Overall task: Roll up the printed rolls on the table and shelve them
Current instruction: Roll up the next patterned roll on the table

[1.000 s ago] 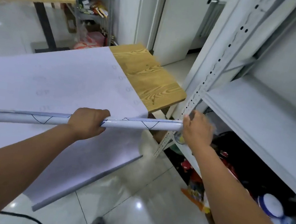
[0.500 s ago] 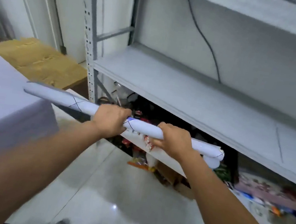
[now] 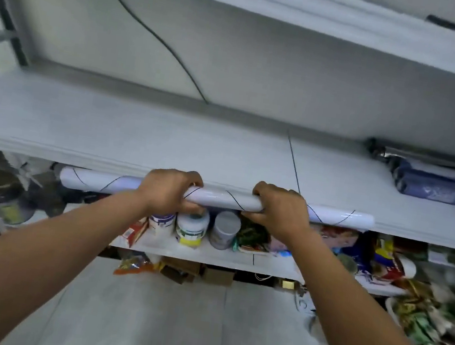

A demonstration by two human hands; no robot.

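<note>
Grip state: both clenched on the load. The left grip [image 3: 172, 190] and right grip [image 3: 281, 208] are each curled round the printed roll [image 3: 225, 199], with a short bare stretch left between them. The roll is held level and its two ends overhang the grips about evenly.

Key relation: the roll's long axis is set left-right, parallel to the front lip of the middle shelf [image 3: 137, 135] and right at that lip. Contact with the edge cannot be confirmed. The shelf board lies straight ahead of the roll, just beyond it, and neither grip is nearer. A forward push-and-release by both together is judged to be what remains, and a slight lift may be needed to clear the lip.

Shelf space directly behind the roll is seen bare, and dark blue rolls [image 3: 442, 186] are stacked at the far right of the same board — well apart from the target spot.

Writing: only thin dark curved lines are seen on the roll. Bottles [image 3: 191, 226] and packets are crowded on the lower shelf [image 3: 208, 253] under the grips, but their labels are too blurred to be read.
</note>
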